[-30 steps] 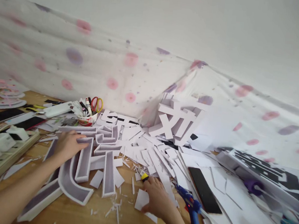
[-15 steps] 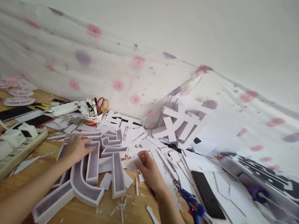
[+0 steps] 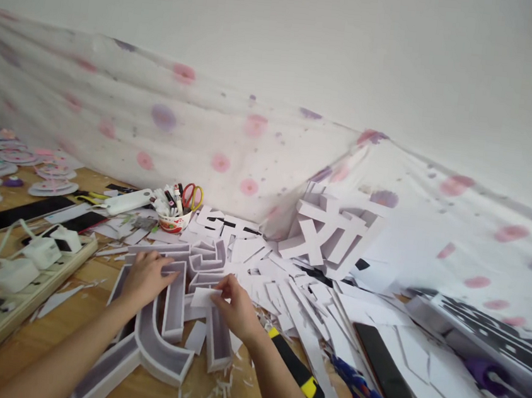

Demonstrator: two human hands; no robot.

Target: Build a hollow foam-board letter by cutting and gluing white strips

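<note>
My left hand (image 3: pixel 146 280) rests on a hollow white board character (image 3: pixel 161 356), with thumb and fingers closed over one of its walls. The character lies open side up on the wooden table, its walls forming channels. My right hand (image 3: pixel 238 307) pinches a small flat white board piece (image 3: pixel 204 297) between thumb and fingers, over the character's right part. Just below that piece, a loose white offcut (image 3: pixel 195 337) lies between two arms of the character. A yellow and black utility knife (image 3: pixel 296 367) lies beside my right forearm.
To the right are a blue glue gun (image 3: pixel 357 392) and a black phone (image 3: pixel 388 371). White strips and scraps (image 3: pixel 280 289) cover the middle. Behind stands a finished-looking white character (image 3: pixel 333 234). A cup of pens and scissors (image 3: pixel 173 221) and a power strip (image 3: pixel 21 306) are at left.
My right hand has moved left with the small board piece, bringing it over the character. The utility knife now shows beside the forearm. My left hand stays on the character; the view has shifted slightly.
</note>
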